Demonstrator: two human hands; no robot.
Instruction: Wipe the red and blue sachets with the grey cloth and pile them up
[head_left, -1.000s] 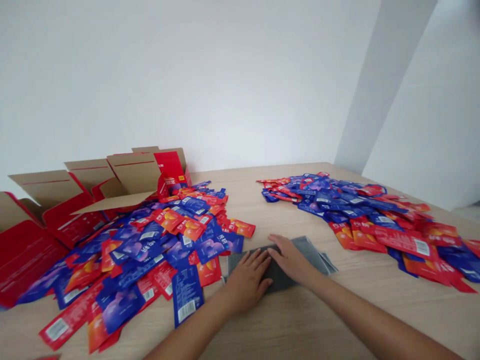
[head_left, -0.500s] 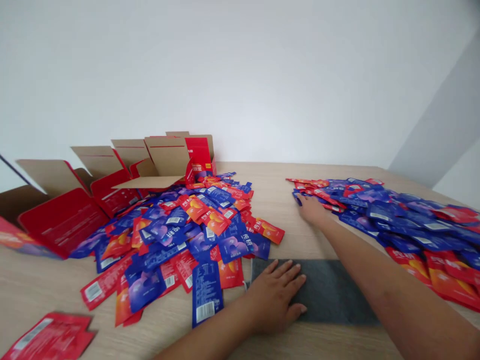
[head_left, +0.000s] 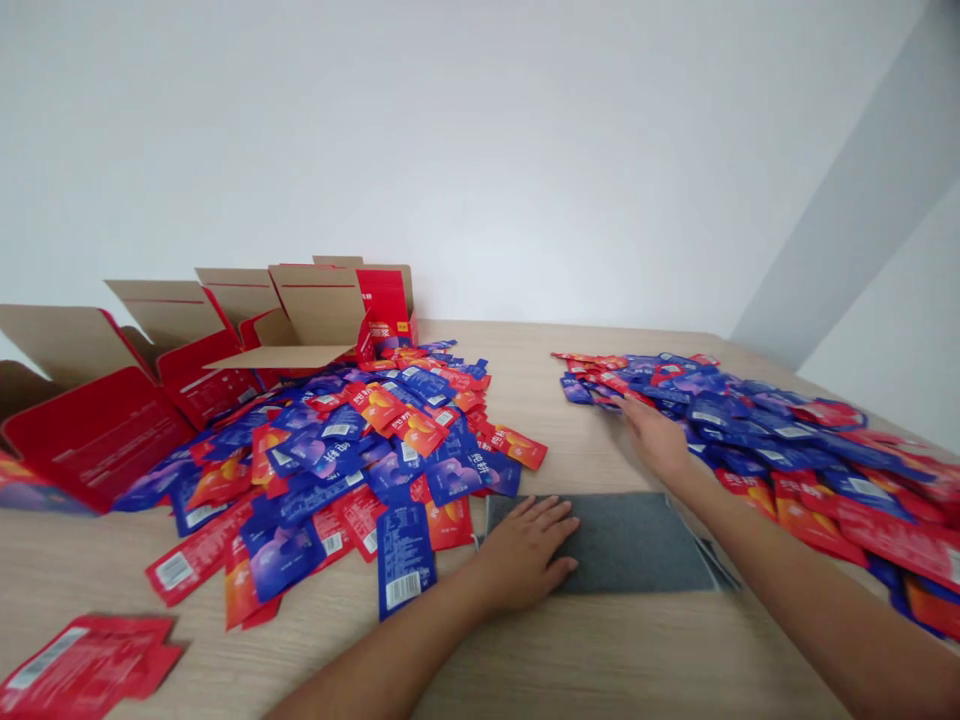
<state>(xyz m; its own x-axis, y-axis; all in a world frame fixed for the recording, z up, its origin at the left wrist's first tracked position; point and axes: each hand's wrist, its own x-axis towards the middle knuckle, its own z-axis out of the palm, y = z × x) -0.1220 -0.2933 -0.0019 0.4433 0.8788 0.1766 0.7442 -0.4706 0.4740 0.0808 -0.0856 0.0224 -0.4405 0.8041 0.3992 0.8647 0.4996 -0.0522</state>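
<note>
My left hand (head_left: 529,550) lies flat, fingers spread, on the left part of a dark grey cloth bag (head_left: 637,545), which is spread on the table. My right hand (head_left: 652,435) reaches past the bag to the near left edge of a pile of blue and red sachets (head_left: 750,420). Its fingers look stretched out against the sachets, and part of them is hidden by the hand itself. Left of the bag spreads another heap of blue and red sachets (head_left: 322,450). A blue sachet (head_left: 405,560) with a barcode lies close to my left forearm.
Several red cardboard boxes (head_left: 97,430) with brown flaps raised stand in a row at the left, behind the heap. A flat red package (head_left: 86,665) lies at the front left. The wooden table (head_left: 517,370) ends at a white wall (head_left: 525,180).
The view has shifted a little to the right. My right hand has moved nearer along the pile's edge. My left hand stays flat on the bag.
</note>
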